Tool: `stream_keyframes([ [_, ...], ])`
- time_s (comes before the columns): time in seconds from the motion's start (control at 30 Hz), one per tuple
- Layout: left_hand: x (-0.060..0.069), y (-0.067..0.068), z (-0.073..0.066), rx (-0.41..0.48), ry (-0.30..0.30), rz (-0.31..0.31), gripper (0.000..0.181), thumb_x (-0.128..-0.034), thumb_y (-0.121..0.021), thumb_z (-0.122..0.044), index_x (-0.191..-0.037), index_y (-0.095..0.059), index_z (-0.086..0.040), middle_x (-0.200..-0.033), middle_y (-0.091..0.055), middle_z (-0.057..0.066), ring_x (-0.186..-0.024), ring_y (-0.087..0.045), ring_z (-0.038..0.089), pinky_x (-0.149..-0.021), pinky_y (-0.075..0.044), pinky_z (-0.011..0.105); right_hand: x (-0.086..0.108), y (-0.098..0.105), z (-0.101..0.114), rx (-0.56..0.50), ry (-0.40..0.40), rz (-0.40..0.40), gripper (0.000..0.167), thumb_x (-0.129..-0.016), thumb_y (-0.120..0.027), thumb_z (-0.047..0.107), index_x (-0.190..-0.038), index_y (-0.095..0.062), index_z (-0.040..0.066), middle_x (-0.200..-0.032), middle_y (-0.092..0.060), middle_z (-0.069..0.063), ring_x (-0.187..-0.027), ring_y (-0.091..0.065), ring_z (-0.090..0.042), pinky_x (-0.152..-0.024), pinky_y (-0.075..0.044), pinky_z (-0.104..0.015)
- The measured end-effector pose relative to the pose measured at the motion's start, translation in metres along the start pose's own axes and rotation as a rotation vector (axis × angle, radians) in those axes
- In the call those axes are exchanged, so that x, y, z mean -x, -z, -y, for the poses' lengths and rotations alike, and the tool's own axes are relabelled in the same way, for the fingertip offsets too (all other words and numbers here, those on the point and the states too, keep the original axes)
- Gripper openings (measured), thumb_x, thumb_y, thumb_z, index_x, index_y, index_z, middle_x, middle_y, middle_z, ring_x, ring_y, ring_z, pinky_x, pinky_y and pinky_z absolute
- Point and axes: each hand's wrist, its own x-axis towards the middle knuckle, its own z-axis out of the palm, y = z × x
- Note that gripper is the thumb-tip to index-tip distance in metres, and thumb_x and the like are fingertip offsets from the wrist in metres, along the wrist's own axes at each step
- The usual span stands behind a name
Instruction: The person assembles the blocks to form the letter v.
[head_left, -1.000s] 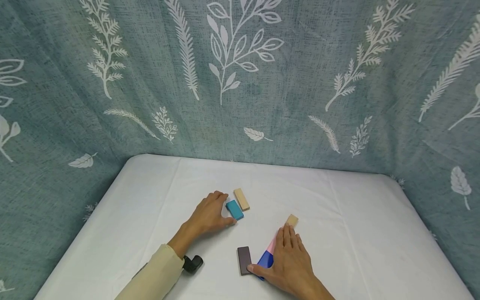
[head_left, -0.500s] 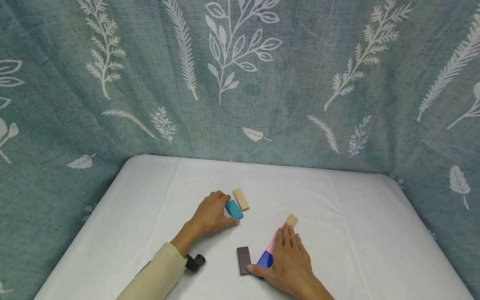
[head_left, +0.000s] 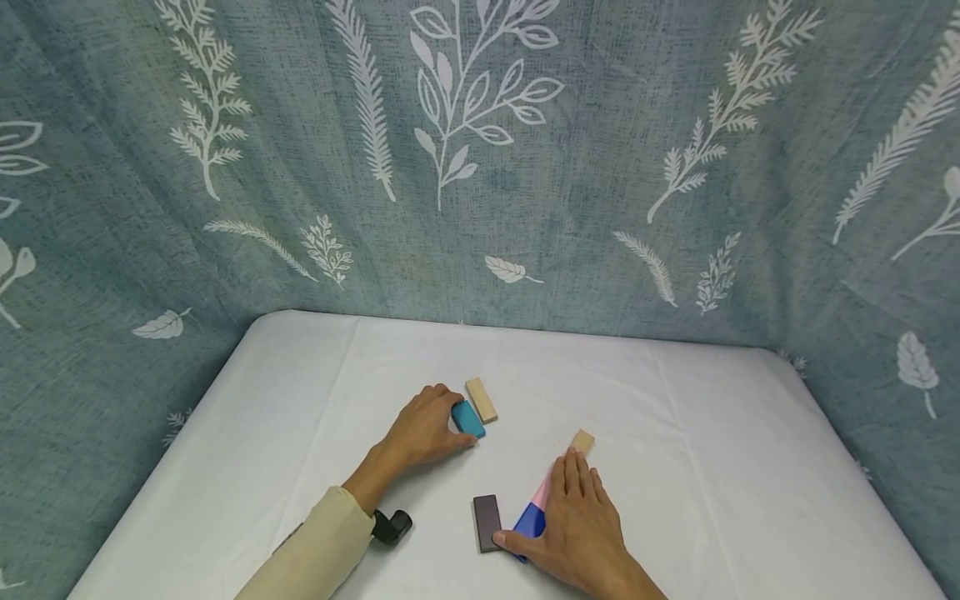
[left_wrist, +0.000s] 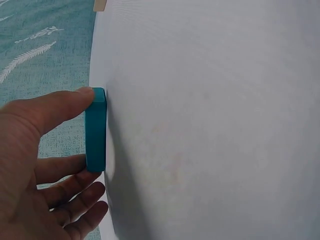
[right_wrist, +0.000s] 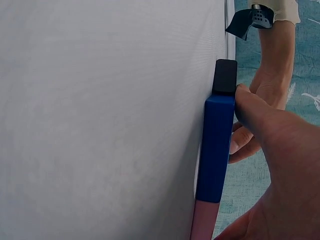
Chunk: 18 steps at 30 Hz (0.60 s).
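My left hand [head_left: 429, 427] pinches a teal block [head_left: 469, 419] lying on the table. In the left wrist view, its thumb touches one end of the teal block [left_wrist: 96, 130] and a fingertip meets the other. My right hand [head_left: 583, 521] lies flat, fingers straight, along a line of blocks. A blue block [head_left: 531, 522], a pink block [head_left: 542, 492] and the end of a wooden block [head_left: 582, 442] show from beside and beyond it. Its thumb touches a dark brown block [head_left: 487, 523] beside the blue one. The palm hides part of the line.
Just beyond the teal block lies a plain wooden block [head_left: 482, 400]. White cloth covers the table [head_left: 360, 358]. Behind it hangs a blue-green curtain [head_left: 570, 250] with leaf patterns. A black wrist camera [head_left: 393, 527] sits at the left sleeve [head_left: 315, 546].
My left hand has edged slightly right and its fingertips have closed in on the teal block's ends. The right hand and the other blocks have stayed put.
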Motion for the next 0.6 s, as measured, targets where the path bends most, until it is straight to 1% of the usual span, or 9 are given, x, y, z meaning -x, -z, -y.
stream_keyframes([
  [0.23,0.0009,0.0003,0.0014,0.018,-0.003,0.004,0.066,-0.0820,-0.083,-0.041,-0.131,-0.064,-0.002,-0.127,-0.060,0.013,-0.116,-0.056,0.028,-0.100,-0.047,0.044,-0.0005,-0.0007,-0.0002,0.004,0.002,-0.001,0.139,-0.069,-0.057,0.092,-0.151,-0.027,-0.016,-0.158,-0.022,-0.036,-0.149,-0.021,-0.046,-0.120,-0.017,-0.057],
  [0.6,0.0048,0.0079,-0.0006,0.040,-0.025,0.021,0.065,-0.0828,-0.082,-0.039,-0.133,-0.063,-0.003,-0.130,-0.059,0.012,-0.120,-0.054,0.028,-0.101,-0.047,0.045,-0.0016,0.0003,-0.0003,0.008,-0.011,0.021,0.140,-0.068,-0.056,0.092,-0.151,-0.025,-0.016,-0.159,-0.020,-0.036,-0.149,-0.020,-0.046,-0.120,-0.015,-0.057],
])
